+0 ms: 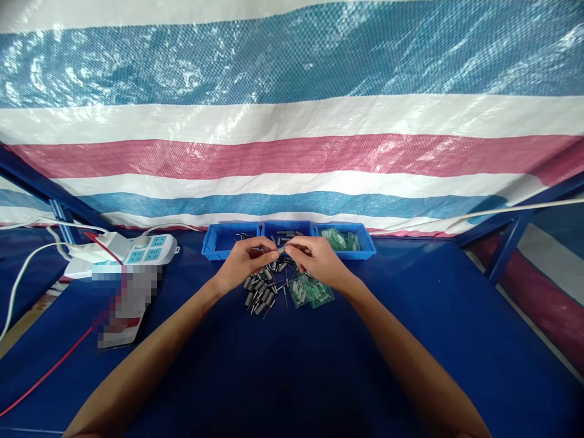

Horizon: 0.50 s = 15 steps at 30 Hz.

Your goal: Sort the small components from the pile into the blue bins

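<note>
Fingertips meeting, my left hand and my right hand pinch a small grey piece between them. Its kind is too small to make out, and the fingers hide most of it. Below my left hand lies a loose pile of grey cylinders with thin metal pins. Beneath my right hand are small clear bags with green print, with small pale parts showing in them. Just behind the hands stands the middle blue bin, holding several dark cylindrical parts.
The left blue bin has a few thin dark parts; the right blue bin contains green-printed bags. On the left are a white power strip, a red cable and a blurred-out phone-like object. Striped sheeting hangs behind the blue table.
</note>
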Each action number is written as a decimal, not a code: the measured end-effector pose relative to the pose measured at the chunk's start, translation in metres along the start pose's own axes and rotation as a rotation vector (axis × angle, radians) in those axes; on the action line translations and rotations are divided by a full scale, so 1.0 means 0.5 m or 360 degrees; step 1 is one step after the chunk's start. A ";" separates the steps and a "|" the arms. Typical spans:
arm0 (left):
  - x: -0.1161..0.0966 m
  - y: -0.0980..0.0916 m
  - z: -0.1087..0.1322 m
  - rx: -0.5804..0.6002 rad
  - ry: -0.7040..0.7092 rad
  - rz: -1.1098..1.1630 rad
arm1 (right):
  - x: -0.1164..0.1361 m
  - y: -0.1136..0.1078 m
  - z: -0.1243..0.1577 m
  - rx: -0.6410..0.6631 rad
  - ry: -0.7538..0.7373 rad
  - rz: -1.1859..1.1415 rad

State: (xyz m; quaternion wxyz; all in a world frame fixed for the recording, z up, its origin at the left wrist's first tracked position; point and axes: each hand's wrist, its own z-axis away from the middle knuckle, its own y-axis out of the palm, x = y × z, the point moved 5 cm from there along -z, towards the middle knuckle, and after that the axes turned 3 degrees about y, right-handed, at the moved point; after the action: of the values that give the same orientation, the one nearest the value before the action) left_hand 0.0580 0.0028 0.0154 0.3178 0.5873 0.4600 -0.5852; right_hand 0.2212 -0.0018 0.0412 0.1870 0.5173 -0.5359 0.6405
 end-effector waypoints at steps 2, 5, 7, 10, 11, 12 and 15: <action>0.001 0.001 0.000 0.0006 -0.0016 -0.0009 | 0.001 0.000 0.000 0.0021 0.0005 0.0034; 0.000 0.001 -0.001 0.0007 -0.0024 -0.0015 | 0.002 -0.002 -0.002 0.0030 0.0001 0.0066; 0.000 0.000 -0.001 0.0012 -0.0033 -0.0016 | 0.004 -0.004 -0.003 0.0023 -0.0010 0.0079; 0.000 0.000 0.000 0.0022 -0.0048 -0.0015 | 0.007 -0.004 -0.002 0.0002 -0.0037 0.0088; -0.001 -0.001 0.001 0.0025 -0.0047 -0.0014 | 0.008 -0.004 -0.002 -0.0006 -0.0048 0.0087; -0.001 -0.001 0.002 0.0031 -0.0042 -0.0013 | 0.009 -0.003 -0.001 -0.0012 -0.0060 0.0086; -0.003 -0.001 0.004 0.0058 -0.0016 -0.0011 | 0.013 -0.001 0.002 -0.0016 -0.0085 0.0094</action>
State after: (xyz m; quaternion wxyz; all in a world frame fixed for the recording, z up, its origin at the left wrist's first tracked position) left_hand 0.0571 0.0011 0.0167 0.3073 0.5884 0.4498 -0.5975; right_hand 0.2197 -0.0045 0.0467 0.1562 0.5174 -0.5588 0.6290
